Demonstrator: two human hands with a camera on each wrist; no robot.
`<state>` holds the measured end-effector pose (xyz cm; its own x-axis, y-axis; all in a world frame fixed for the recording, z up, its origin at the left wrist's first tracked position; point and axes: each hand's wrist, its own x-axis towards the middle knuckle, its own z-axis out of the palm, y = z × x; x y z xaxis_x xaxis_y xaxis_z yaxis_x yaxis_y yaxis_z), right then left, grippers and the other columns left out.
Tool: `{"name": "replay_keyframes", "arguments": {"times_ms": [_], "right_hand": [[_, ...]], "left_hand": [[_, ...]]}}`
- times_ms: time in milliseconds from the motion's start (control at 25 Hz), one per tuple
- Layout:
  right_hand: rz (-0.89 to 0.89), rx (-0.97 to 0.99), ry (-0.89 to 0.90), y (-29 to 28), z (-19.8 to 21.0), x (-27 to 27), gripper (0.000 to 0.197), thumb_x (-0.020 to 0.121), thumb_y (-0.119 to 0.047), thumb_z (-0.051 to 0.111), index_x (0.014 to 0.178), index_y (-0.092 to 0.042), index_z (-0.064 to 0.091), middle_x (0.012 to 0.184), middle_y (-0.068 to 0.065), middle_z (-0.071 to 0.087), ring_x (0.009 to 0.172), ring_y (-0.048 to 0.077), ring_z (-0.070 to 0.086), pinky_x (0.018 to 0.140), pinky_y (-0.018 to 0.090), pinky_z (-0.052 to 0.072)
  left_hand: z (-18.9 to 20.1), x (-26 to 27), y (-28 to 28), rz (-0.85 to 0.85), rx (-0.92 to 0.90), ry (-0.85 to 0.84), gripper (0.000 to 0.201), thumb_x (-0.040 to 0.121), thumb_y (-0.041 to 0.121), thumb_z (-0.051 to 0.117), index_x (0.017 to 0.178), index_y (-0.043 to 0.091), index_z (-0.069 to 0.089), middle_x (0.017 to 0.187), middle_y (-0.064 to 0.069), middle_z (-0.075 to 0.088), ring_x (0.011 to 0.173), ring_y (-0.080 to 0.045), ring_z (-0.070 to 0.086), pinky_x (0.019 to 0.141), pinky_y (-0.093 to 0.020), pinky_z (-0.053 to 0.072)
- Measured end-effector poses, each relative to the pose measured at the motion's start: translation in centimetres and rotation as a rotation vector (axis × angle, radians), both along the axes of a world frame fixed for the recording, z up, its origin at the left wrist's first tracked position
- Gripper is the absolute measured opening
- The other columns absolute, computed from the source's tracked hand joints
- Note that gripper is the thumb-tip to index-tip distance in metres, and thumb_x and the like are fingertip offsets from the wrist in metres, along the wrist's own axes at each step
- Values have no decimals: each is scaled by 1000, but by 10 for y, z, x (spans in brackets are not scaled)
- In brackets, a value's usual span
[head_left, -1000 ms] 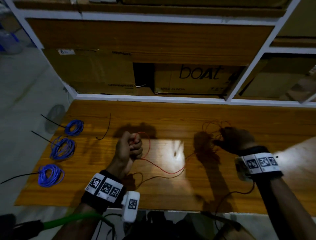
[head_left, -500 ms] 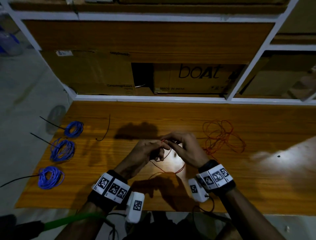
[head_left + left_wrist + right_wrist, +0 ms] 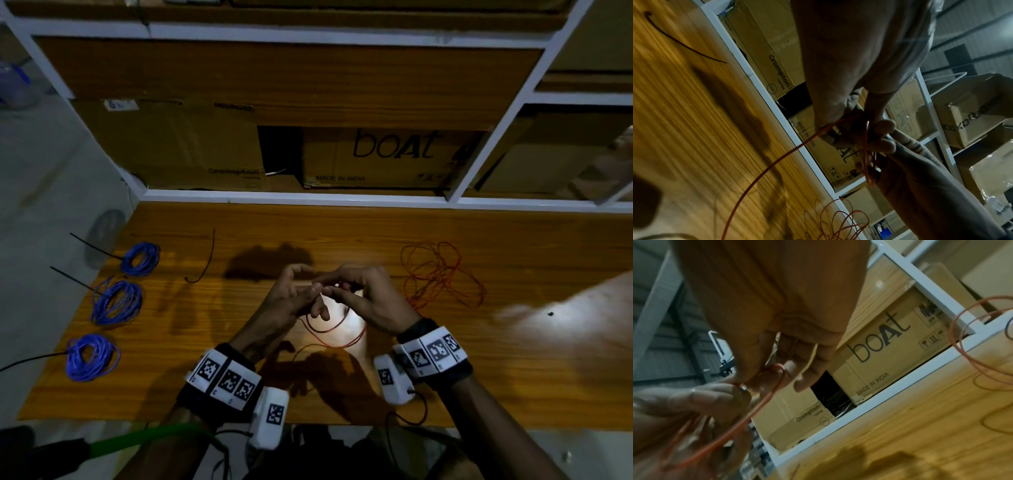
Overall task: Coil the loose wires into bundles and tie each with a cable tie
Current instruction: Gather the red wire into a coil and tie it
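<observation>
The table point(image 3: 513, 359) carries everything, and its load has not shifted over the last second: three tied blue wire bundles point(image 3: 116, 301) sit in a row along the left edge, each with a black tie tail sticking out, and a loose black cable tie point(image 3: 205, 260) lies a little inboard of them toward the far edge. Right of centre the loose heap of red wire point(image 3: 442, 274) sprawls uncoiled.

What has changed is the hands. A second ago they were well apart, the left fisted on a red loop and the right out over the heap; now they have come together above the middle of the table. The left hand point(image 3: 291, 298) pinches a small loop of red wire, and the right hand point(image 3: 370, 294) meets it fingertip to fingertip, its fingers point(image 3: 789, 368) closed on the same strand. One turn hangs below them toward the near edge. I judge this to be another wrap being laid onto a coil that has barely begun, with most of the wire yet to be gathered.

Harder to read: the lighting is dim, and both wrist views are blurred. How many turns sit in the left hand cannot be counted, since fingers cover them. The wire's free end is not visible.
</observation>
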<state>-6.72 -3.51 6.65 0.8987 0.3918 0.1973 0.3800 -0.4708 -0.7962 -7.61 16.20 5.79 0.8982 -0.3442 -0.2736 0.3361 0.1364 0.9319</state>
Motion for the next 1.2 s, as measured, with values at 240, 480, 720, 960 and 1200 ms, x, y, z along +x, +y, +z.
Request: {"name": "replay_keyframes", "arguments": {"times_ms": [240,480,720,960,1200], "right_hand": [[4,-68,-25,-4,-2,5,18,94,-38,64,104,-27,75,96,-12,73,87,5,66,74,42,55],[-206,200,100,-3,-7,4,9,91,-19,72,96,-16,79,98,-8,76,94,3,70,85,33,58],[-207,448,219,5,-17,2,16,91,-29,70,98,-16,76,96,4,77,93,17,72,84,39,58],[99,112,775,11,-38,-10,51,93,-76,23,118,-48,56,106,-6,74,102,12,69,91,37,51],[243,221,872,-20,-49,-40,34,104,-41,43,91,-14,59,60,-1,38,54,13,34,54,27,27]], "left_hand": [[-3,-2,-5,-22,-12,-24,44,92,25,61,131,19,42,65,-6,61,66,-23,62,69,-31,51],[-10,-5,-6,-23,72,-106,33,94,38,53,96,6,61,62,-1,53,71,-22,59,77,-31,52],[-13,-7,-20,104,-165,-57,22,96,27,49,84,9,51,62,3,40,55,-13,42,70,-34,49],[1,2,-23,259,-198,-61,26,106,17,40,81,12,47,54,10,39,46,-6,32,47,-21,30],[15,17,2,356,-224,-13,27,103,16,44,77,14,48,52,8,34,39,-6,29,42,-21,25]]}}
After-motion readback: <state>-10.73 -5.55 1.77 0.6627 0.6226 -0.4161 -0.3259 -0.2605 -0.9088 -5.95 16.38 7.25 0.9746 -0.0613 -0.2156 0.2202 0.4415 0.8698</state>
